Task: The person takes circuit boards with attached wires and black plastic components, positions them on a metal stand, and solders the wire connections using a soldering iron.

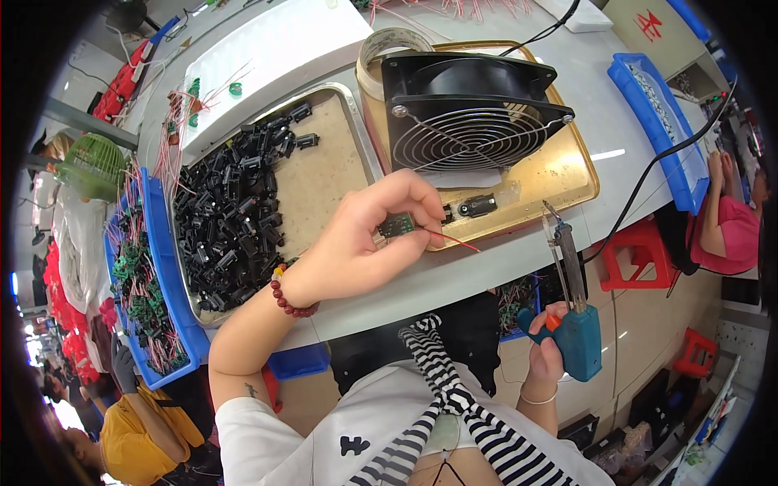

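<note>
your left hand (369, 235) pinching a small green part (396, 225) with a red wire (454, 240), your right hand (545, 344) gripping a blue soldering gun (574, 312), fan (470, 109) behind on a gold tray (559, 174)

A strip of bare pale grey worktop (486, 267) runs open along the near edge. Behind it the black square fan with a wire grille (474, 109) stands on a gold metal tray (559, 174), blocking the centre. Left, a steel tray heaped with black plastic connectors (231, 219) fills the way; its sandy right part lies bare.
</note>
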A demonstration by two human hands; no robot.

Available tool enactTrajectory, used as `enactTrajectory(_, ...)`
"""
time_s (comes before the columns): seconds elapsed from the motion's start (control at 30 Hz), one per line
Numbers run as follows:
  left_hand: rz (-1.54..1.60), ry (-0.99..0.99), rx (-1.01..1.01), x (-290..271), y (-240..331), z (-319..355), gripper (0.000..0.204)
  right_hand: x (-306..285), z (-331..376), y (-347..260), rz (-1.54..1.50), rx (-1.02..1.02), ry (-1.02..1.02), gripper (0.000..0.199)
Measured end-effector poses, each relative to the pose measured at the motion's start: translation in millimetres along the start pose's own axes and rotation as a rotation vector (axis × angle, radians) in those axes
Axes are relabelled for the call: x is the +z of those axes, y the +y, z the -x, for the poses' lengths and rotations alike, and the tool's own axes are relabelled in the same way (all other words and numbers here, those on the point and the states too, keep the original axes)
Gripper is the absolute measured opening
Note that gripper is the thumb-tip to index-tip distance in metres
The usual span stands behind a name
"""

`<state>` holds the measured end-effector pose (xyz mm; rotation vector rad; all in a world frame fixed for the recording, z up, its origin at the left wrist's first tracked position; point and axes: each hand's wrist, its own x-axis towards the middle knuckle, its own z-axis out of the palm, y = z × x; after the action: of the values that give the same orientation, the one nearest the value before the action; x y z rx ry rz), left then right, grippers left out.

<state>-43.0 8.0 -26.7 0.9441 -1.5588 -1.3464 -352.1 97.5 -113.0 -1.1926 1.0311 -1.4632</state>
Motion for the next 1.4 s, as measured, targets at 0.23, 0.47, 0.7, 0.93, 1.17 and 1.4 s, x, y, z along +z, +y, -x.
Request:
enactTrajectory(0.23, -0.004, 0.016, 0.016, -1.9, 0.6, 5.7, 0.018, 5.1, -1.6, -4.0, 0.002, -0.040, -0.003, 0.049)
enactTrajectory(0.47, -0.099, 0.044, -0.015, -1.6, 3.8, 4.5, 0.018, 13.3, -1.2, -9.2, 0.004, -0.036, 0.036, 0.048)
enactTrajectory(0.7, -0.078, 0.076, -0.014, -2.8, 4.8, 4.4, 0.017, 14.4, -3.2, -7.0, -0.024, -0.008, 0.011, 0.049)
enactTrajectory(0.93, -0.049, 0.070, -0.037, -2.1, 1.8, 3.0, 0.016, 15.8, -1.0, -7.5, -0.032, -0.009, 0.045, 0.048)
enactTrajectory(1.17, -0.336, 0.167, -0.037, -2.9, 6.9, 4.3, 0.011, 13.6, -0.6, -9.3, -0.029, -0.023, -0.014, 0.047)
enactTrajectory(1.4, -0.771, 0.248, 0.208, -0.5, 3.6, 2.7, 0.010, 20.1, 7.7, -19.3, 0.110, 0.065, -0.039, 0.053)
